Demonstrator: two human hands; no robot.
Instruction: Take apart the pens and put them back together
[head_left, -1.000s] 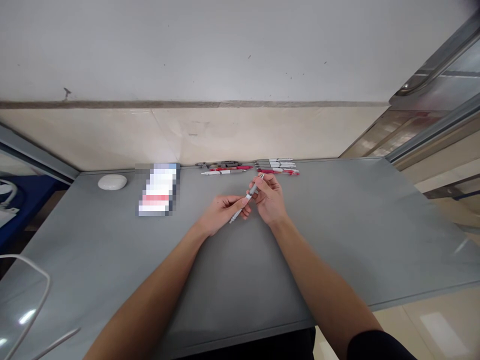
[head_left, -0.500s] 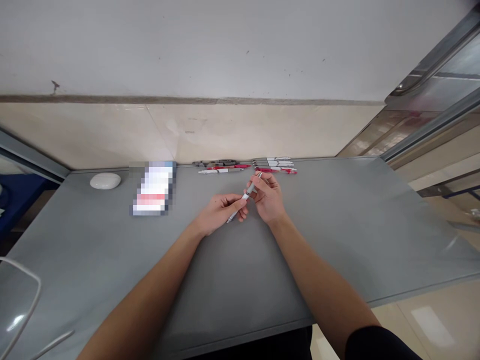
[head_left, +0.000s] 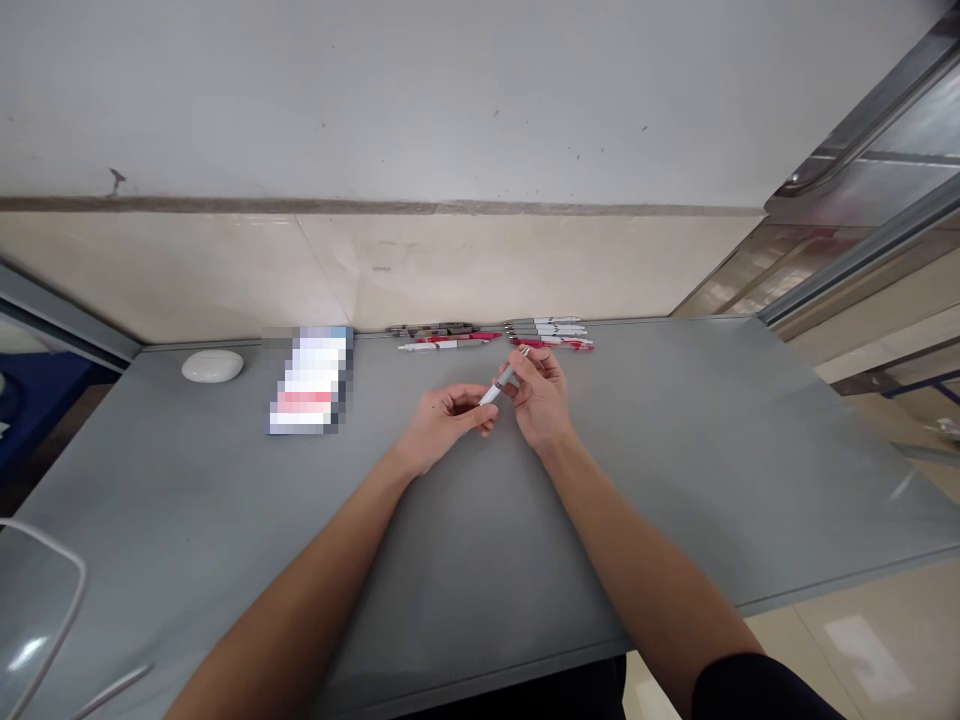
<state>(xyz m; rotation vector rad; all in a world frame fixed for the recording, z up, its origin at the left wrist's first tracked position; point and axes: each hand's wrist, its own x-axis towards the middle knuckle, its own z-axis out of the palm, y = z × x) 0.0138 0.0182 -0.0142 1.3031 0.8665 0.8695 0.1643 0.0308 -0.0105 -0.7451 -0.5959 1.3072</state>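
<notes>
Your left hand [head_left: 448, 425] and your right hand [head_left: 538, 398] come close together over the middle of the grey table [head_left: 480, 560], both closed on one white-and-grey pen [head_left: 502, 381]. You hold this pen at a slant, its silvery tip pointing up and to the right, away from you. Your left thumb and fingers pinch the lower, white part, and they hide that end, so you cannot tell exactly where it stops; your right thumb and fingers grip the grey part near the tip. Just beyond your hands, along the table's far edge, two groups of pens lie roughly parallel to the wall [head_left: 525, 262]. In the group on your left, dark pens [head_left: 431, 329] lie farthest back, with a red pen [head_left: 487, 336] in front of them and a white pen [head_left: 444, 345] nearest you. In the group on your right, white-and-grey pens [head_left: 546, 327] lie close beside one another, with a red-and-white pen [head_left: 571, 344] on the side nearest you, just behind your right fingers. Well to the left of your hands lies a blurred-out phone-like object [head_left: 309, 385], and farther left sits a smooth white oval object [head_left: 212, 366]. A pale cable [head_left: 71, 600] curves over the table's near left corner, and a dark sleeve [head_left: 750, 690] covers your upper right arm.
</notes>
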